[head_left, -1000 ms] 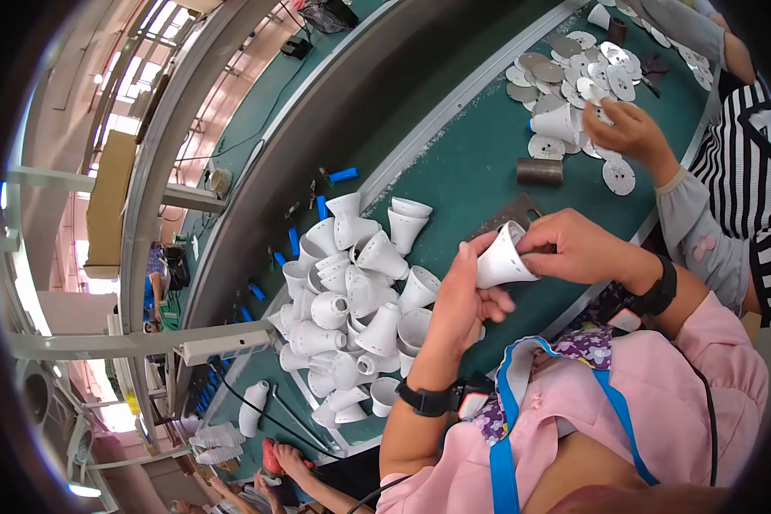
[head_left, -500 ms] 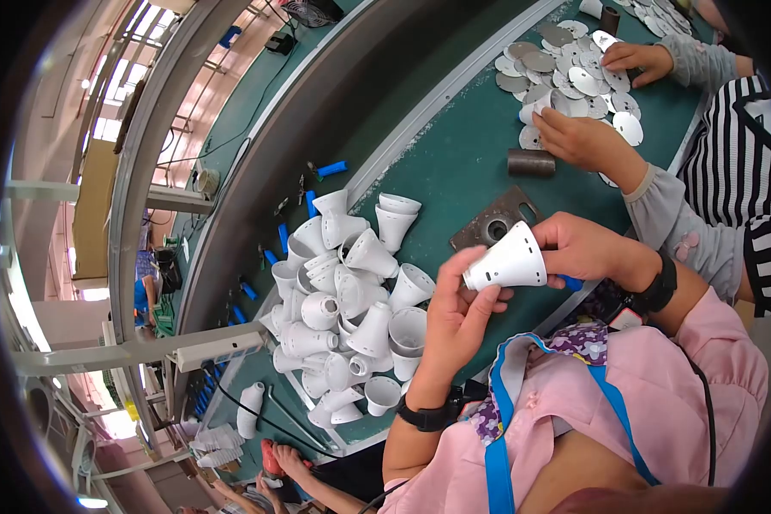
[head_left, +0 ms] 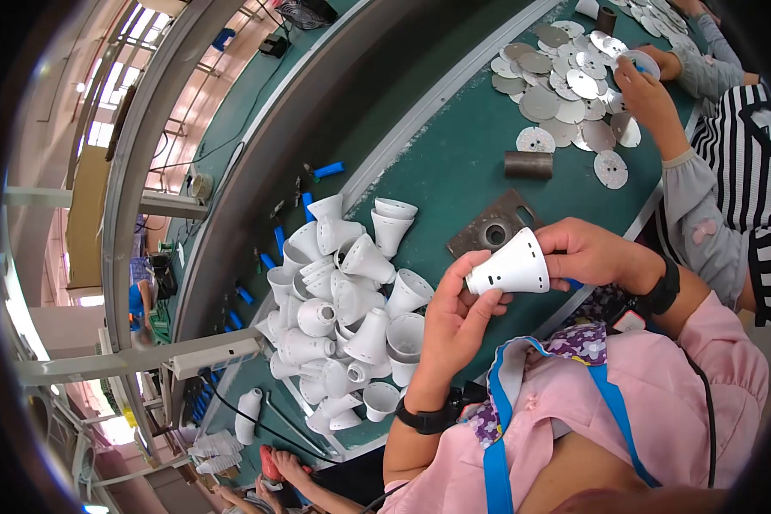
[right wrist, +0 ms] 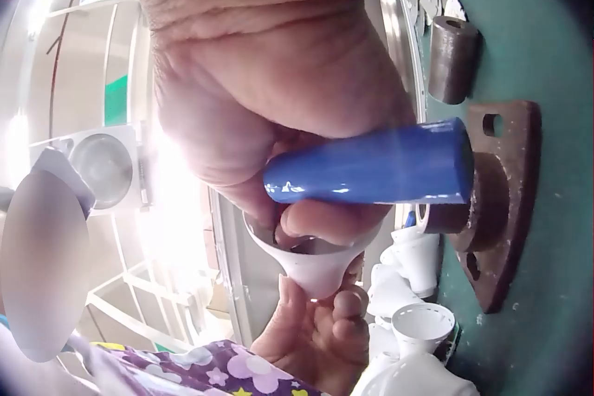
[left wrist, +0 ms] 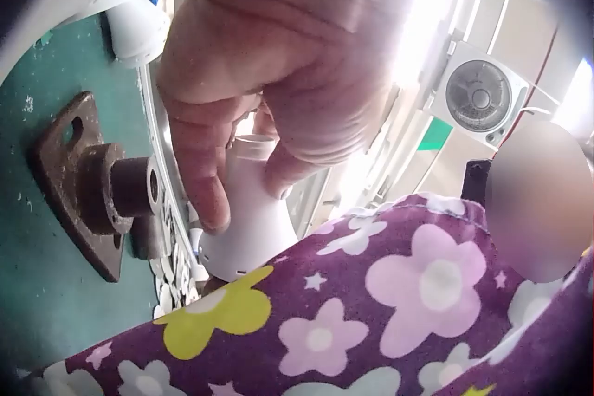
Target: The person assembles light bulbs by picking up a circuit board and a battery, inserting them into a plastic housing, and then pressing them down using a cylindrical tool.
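Note:
A white flared cup (head_left: 512, 265) with small dark slots is held level between both hands in the head view. The left hand (head_left: 456, 321) pinches its narrow end with fingers and thumb. At the wide rim, the right hand (head_left: 593, 253) grips with fingertips reaching inside, as the right wrist view shows. A blue cylinder (right wrist: 371, 164), like a handle, lies across that palm under curled fingers; its far end is hidden. Beyond the hands a brown metal plate (head_left: 494, 230) with a raised round boss lies on the green table (head_left: 437, 171).
A heap of white cups (head_left: 351, 300) lies to the left. Thin metal discs (head_left: 565, 81) are scattered at upper right, near a dark metal cylinder (head_left: 528, 164). Another person's arm (head_left: 672, 128) reaches over there. Blue-handled tools (head_left: 307, 206) line the table's far edge.
The cup has turned from upright to sideways, its wide end toward the right hand. The neighbouring person's hands have moved away from the near discs, and a white cup there is gone from the pile.

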Motion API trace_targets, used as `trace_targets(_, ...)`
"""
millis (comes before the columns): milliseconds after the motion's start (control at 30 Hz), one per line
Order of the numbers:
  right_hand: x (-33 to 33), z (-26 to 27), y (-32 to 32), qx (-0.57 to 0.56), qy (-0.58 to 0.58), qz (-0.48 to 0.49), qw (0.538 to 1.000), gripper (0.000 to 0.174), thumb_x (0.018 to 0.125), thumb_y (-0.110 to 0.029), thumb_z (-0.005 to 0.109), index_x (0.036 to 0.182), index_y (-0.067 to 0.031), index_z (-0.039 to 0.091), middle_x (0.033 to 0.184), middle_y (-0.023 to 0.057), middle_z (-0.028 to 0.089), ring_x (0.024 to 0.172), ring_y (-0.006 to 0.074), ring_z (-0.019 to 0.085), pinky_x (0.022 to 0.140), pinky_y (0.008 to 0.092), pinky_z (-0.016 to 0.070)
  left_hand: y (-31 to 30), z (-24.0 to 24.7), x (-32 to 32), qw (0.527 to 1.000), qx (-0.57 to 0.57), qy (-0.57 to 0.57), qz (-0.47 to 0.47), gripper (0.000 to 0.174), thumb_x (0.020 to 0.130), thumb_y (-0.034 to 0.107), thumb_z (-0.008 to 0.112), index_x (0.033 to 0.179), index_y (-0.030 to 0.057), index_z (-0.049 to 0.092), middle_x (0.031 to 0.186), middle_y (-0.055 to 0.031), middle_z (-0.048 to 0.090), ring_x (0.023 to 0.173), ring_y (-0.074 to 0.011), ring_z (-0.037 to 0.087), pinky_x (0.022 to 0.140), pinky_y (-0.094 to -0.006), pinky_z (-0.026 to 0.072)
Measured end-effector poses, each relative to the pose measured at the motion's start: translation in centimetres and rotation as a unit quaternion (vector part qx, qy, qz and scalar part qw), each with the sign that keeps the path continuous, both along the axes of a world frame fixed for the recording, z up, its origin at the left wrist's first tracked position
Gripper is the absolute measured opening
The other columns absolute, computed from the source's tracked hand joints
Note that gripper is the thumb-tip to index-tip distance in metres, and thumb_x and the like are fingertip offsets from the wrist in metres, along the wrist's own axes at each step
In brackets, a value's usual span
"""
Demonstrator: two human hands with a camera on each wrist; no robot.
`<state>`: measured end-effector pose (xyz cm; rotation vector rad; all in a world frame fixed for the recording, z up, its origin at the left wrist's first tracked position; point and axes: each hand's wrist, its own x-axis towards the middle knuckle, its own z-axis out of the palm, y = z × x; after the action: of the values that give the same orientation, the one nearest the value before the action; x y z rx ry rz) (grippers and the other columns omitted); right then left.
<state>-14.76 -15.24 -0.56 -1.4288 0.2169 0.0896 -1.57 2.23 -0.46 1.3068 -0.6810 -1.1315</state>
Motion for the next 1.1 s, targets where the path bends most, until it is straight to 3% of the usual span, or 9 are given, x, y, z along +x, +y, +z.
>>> trace_targets(133,0.1,0.2,0.0,0.051,-0.007,-0.006,0.999,0.02,0.089,-0.018,0.05,0.094,-0.0023,0.06,0.065,-0.0013,0.054,0.054,0.005,0.048,0.05,0.0198,0.0401,0.1,0.2,0.2,1.0,-0.008,0.0,-0.004,0.041,0.086,0.0,0.052,0.125,0.0025,0.038,0.106,-0.0087,0.055,0.087,-0.0134,0.059,0.073,-0.0234,0.0491)
trace_targets(333,0.1,0.3,-0.3,-0.044,-0.053,-0.002,0.998,0.022,0.09,-0.02,0.049,0.098,-0.0028,0.06,0.068,-0.0015,0.055,0.055,0.0047,0.048,0.05,0.0194,0.0397,0.1,0.1,0.2,1.0,-0.008,-0.013,-0.014,0.041,0.085,0.0,0.053,0.124,0.0003,0.039,0.106,-0.0097,0.054,0.087,-0.0144,0.059,0.072,-0.0239,0.0497)
trace_targets(400,0.2,0.4,-0.4,0.005,0.003,0.024,1.0,0.023,0.091,-0.02,0.047,0.099,-0.0033,0.06,0.07,-0.0008,0.055,0.055,0.0046,0.048,0.05,0.0191,0.0396,0.1,0.0,0.2,0.999,-0.011,-0.032,-0.009,0.041,0.085,0.001,0.053,0.124,-0.001,0.039,0.104,-0.0109,0.056,0.085,-0.0153,0.06,0.071,-0.0245,0.0504)
trace_targets(733,0.0,0.0,0.6,0.169,0.019,0.004,0.985,0.023,0.089,-0.02,0.049,0.102,-0.0028,0.058,0.071,0.0002,0.055,0.056,0.0049,0.048,0.05,0.02,0.0388,0.5,-0.3,0.3,0.999,-0.007,-0.027,0.015,0.041,0.085,-0.001,0.051,0.124,-0.001,0.04,0.104,-0.0106,0.055,0.085,-0.0157,0.06,0.069,-0.0238,0.0506)
trace_targets(800,0.5,0.6,1.3,0.049,0.036,-0.039,0.997,0.022,0.088,-0.02,0.05,0.1,-0.0044,0.059,0.072,0.0013,0.056,0.056,0.0055,0.047,0.05,0.0204,0.0389,0.3,-0.2,0.3,0.999,0.004,-0.044,0.02,0.041,0.085,-0.002,0.051,0.125,-0.0007,0.041,0.108,-0.0109,0.053,0.084,-0.0159,0.06,0.068,-0.0237,0.0508)
trace_targets(933,1.1,-0.3,1.6,0.023,0.064,-0.063,0.996,0.023,0.086,-0.019,0.051,0.101,-0.0037,0.059,0.075,0.0029,0.057,0.063,0.0084,0.05,0.057,0.0229,0.0417,0.3,0.0,0.4,0.989,0.0,-0.129,0.065,0.04,0.087,0.0,0.048,0.126,0.0005,0.043,0.12,-0.0107,0.043,0.08,-0.0151,0.059,0.065,-0.0236,0.0511)
trace_targets(967,1.3,-1.5,1.8,-0.035,-0.023,-0.07,0.997,0.024,0.086,-0.019,0.051,0.102,-0.0028,0.059,0.078,0.0044,0.057,0.067,0.0105,0.051,0.061,0.0247,0.0423,0.2,-0.1,0.5,0.989,0.001,-0.134,0.069,0.039,0.087,0.002,0.047,0.126,0.0008,0.043,0.123,-0.0104,0.041,0.079,-0.0148,0.059,0.064,-0.0232,0.051)
trace_targets(1000,1.3,-1.7,1.8,-0.097,-0.106,-0.079,0.986,0.026,0.086,-0.019,0.052,0.103,-0.002,0.058,0.081,0.0059,0.057,0.072,0.0125,0.052,0.065,0.0264,0.043,0.2,-0.3,0.1,0.987,0.006,-0.121,0.102,0.037,0.088,0.003,0.047,0.125,0.0005,0.044,0.119,-0.0109,0.044,0.076,-0.0145,0.059,0.063,-0.022,0.0506)
trace_targets(1100,1.3,-0.7,1.9,-0.155,-0.114,-0.078,0.978,0.028,0.085,-0.017,0.051,0.106,-0.0005,0.056,0.088,0.0092,0.057,0.078,0.0161,0.053,0.07,0.0291,0.0427,0.3,-1.1,0.1,0.972,0.058,-0.03,0.228,0.025,0.087,0.005,0.051,0.11,-0.0025,0.051,0.106,-0.0115,0.052,0.066,-0.012,0.057,0.056,-0.0207,0.0479)
